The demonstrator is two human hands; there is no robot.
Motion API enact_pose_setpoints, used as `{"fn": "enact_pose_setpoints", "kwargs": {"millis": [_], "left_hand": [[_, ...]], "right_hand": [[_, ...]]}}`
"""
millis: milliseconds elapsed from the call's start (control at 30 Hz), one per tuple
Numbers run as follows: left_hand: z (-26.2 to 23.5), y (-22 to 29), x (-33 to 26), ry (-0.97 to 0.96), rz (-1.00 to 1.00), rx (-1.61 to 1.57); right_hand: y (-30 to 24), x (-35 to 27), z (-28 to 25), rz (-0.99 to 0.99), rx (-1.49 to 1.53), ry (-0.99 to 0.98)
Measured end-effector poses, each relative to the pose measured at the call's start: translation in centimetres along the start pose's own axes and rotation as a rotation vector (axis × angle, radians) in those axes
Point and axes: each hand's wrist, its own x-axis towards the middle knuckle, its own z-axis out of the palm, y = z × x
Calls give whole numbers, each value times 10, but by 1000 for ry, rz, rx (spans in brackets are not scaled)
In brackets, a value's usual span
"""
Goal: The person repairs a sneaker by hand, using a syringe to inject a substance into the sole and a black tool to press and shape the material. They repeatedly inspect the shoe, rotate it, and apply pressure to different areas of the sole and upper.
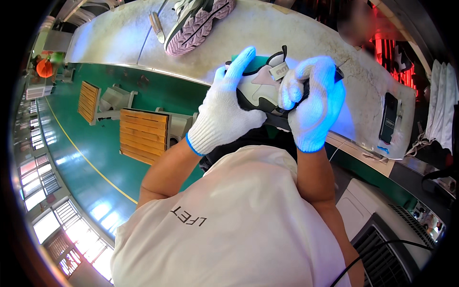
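Observation:
Both my hands wear white knitted gloves. My left hand (220, 107) holds one end of a white, grey and black sneaker (262, 88), thumb along the near side and fingers at the far side. A teal piece shows at the shoe's far edge. Over the other end, my right hand (318, 103) is closed with curled fingers, pressed against the upper beside a small grey tag. A dark bit shows past the right knuckles; I cannot tell whether it is part of the shoe. Farther off on the table lies another sneaker (193, 31), its pinkish patterned sole showing.
Near that sneaker lies a small knife-like tool (156, 26) on the pale worktable (119, 38). A black phone-like device (388, 117) rests at the table's right end. Slatted wooden seats (143, 135) stand on the green floor at left. A grey machine (377, 210) with a black cable is at lower right.

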Motion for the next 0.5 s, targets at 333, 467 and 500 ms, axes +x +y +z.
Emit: {"fn": "enact_pose_setpoints", "kwargs": {"millis": [333,467,500], "left_hand": [[7,-5,-5,84,40,66],[12,5,-10,88,25,148],[11,1,-6,92,42,124]], "right_hand": [[-6,-2,-9,98,229,100],[2,1,21,-111,-133,271],[4,10,23,-80,-180,289]]}}
